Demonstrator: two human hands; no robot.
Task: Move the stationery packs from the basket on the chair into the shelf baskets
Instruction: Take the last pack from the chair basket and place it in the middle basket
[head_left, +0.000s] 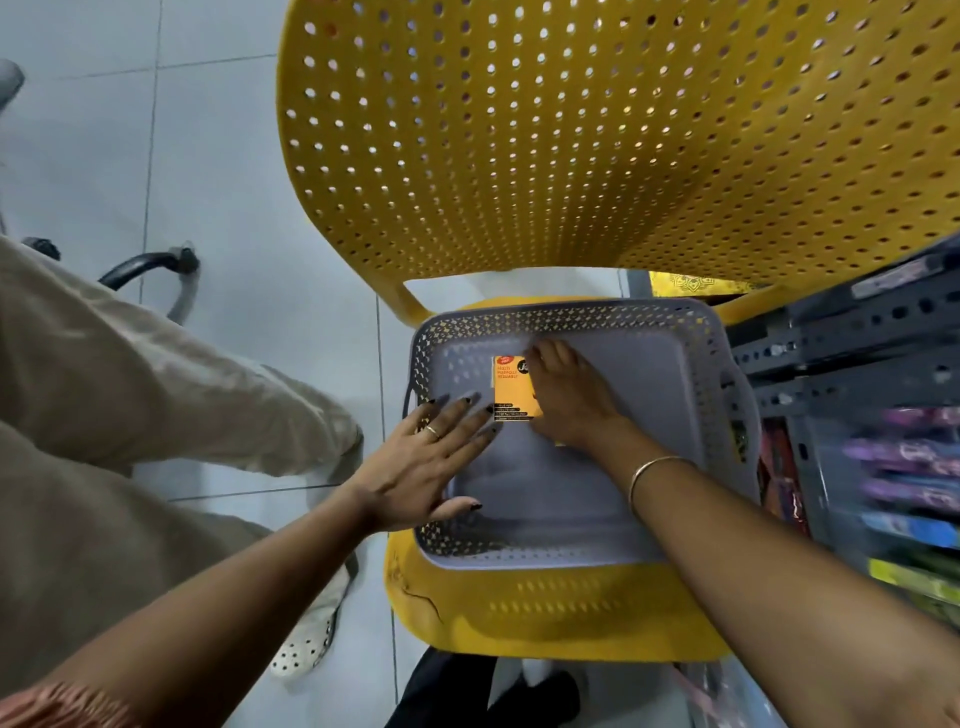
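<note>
A grey perforated basket (691, 374) sits on the seat of a yellow perforated chair (545, 145). One orange stationery pack (510, 387) lies flat on the basket floor, left of centre. My right hand (569, 395) reaches into the basket and rests on the pack's right edge, fingers curled over it; whether it grips the pack is unclear. My left hand (434, 460) hovers over the basket's left rim with fingers spread, empty, fingertips close to the pack.
A dark metal shelf (852, 343) with blurred colourful packs (914, 467) stands at the right, touching the chair. Another person's beige-trousered legs (130, 389) and white shoe (306, 644) fill the left. Grey tiled floor (234, 156) lies beyond.
</note>
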